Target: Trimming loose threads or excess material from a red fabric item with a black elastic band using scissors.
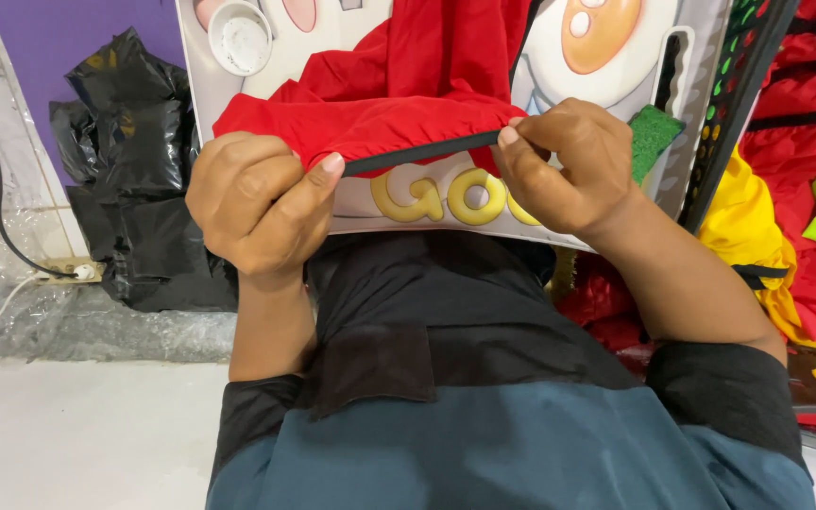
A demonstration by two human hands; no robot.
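**Red Cloth, Black Trim, Held Taut Between Two Hands**

Red fabric (399, 85) hung bunched over the person's two hands, its lower edge bound in a narrow black trim (422, 152). The left hand (252, 203) was curled nearly closed, thumb pressed against the side of the forefinger with the trim's left end pinched between them. The right hand (564, 165) was closed in the same way, fingertips nipping the trim's other end just below the gathered cloth. Between the two grips the trim ran straight and slightly uphill to the right, apparently under tension.

Behind the cloth stood a printed board (446, 203) with yellow lettering and cartoon pictures, a green patch (654, 137) at its right edge. Below the hands lay the person's own dark shirt (446, 331). Black plastic bags (134, 170) sat to the left against a purple wall, with a cable (11, 241) leading to a socket low down; more red and yellow garments (786, 236) were heaped on the right.

To do this well, it seemed wise to keep both pinches close to the hem, pull evenly, and let the gathered red cloth spread along the trim rather than bunch at one end.
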